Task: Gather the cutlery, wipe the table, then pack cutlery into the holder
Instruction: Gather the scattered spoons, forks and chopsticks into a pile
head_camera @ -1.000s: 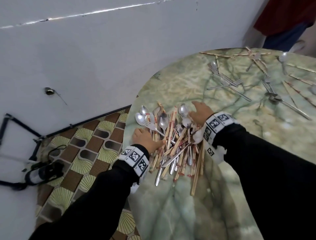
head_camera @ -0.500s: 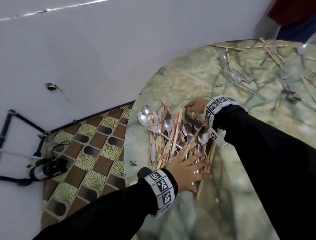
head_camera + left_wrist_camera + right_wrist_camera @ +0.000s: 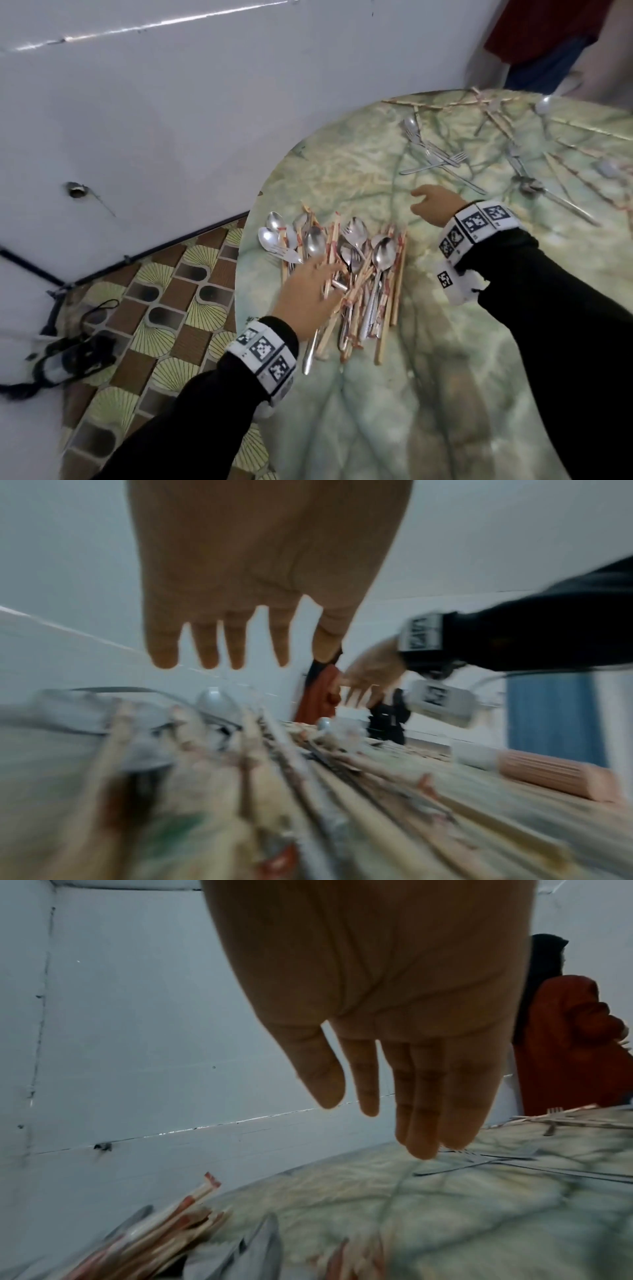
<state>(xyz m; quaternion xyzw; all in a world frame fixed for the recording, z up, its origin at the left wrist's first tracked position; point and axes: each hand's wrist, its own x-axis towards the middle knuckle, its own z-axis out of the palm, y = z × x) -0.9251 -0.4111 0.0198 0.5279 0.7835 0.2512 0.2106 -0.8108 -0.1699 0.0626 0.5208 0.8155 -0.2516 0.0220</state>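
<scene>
A heap of spoons, forks and wooden chopsticks [image 3: 346, 274] lies near the left edge of the green marbled table [image 3: 428, 377]. My left hand [image 3: 308, 291] hovers over the heap's near left side with straight, spread fingers [image 3: 205, 647] and holds nothing. My right hand [image 3: 433, 205] is lifted off the heap, to its far right, fingers straight [image 3: 421, 1123] and empty. More forks [image 3: 435, 161], spoons and chopsticks [image 3: 548, 164] lie scattered across the far part of the table. A ribbed pink cylinder [image 3: 555, 775] lies on the table in the left wrist view.
A white wall [image 3: 171, 120] runs close behind the table's left edge. A tiled floor [image 3: 164, 325] with black gear [image 3: 68, 356] lies below on the left. A person in red [image 3: 568, 1047] stands at the table's far end.
My right hand has left the top of the heap and moved right and away. My left hand slid from the heap's near end to its left side.
</scene>
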